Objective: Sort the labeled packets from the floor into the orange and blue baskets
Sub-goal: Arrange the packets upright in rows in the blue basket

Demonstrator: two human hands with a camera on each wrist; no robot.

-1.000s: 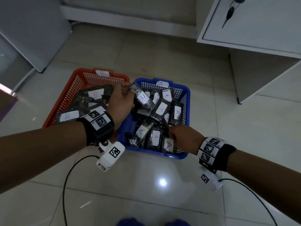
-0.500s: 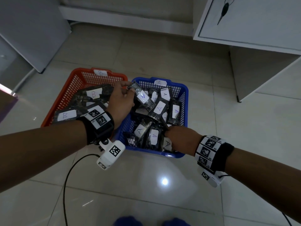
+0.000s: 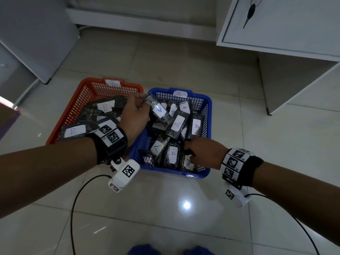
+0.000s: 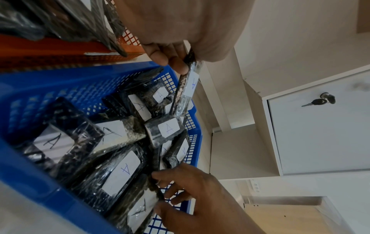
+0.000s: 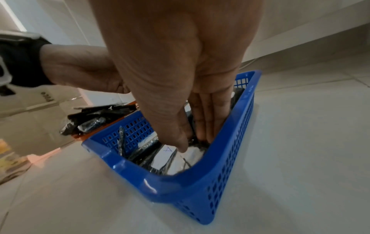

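My left hand (image 3: pixel 141 105) pinches the top end of a clear-wrapped dark packet labelled A (image 3: pixel 159 110), held tilted just above the pile in the blue basket (image 3: pixel 176 173). The left wrist view shows that A packet (image 4: pixel 189 85) hanging edge-on from my left hand (image 4: pixel 176 61). My right hand (image 3: pixel 187 151) reaches into the blue basket's near right corner. There its thumb and fingers (image 5: pixel 206 134) pinch a dark packet (image 4: pixel 157 186) standing on edge. The orange basket (image 3: pixel 73 107), tagged B, sits to the left and holds several B packets (image 3: pixel 105 107).
Both baskets stand side by side on a glossy tiled floor (image 3: pixel 184 227). A white cabinet (image 3: pixel 276 24) with a key in its lock stands at the back right, and a grey panel (image 3: pixel 27 34) at the left. Camera cables (image 3: pixel 73 208) trail on the floor near me.
Hardly anything has moved. My left hand still holds the A packet over the blue basket, and my right hand stays in the near right corner.
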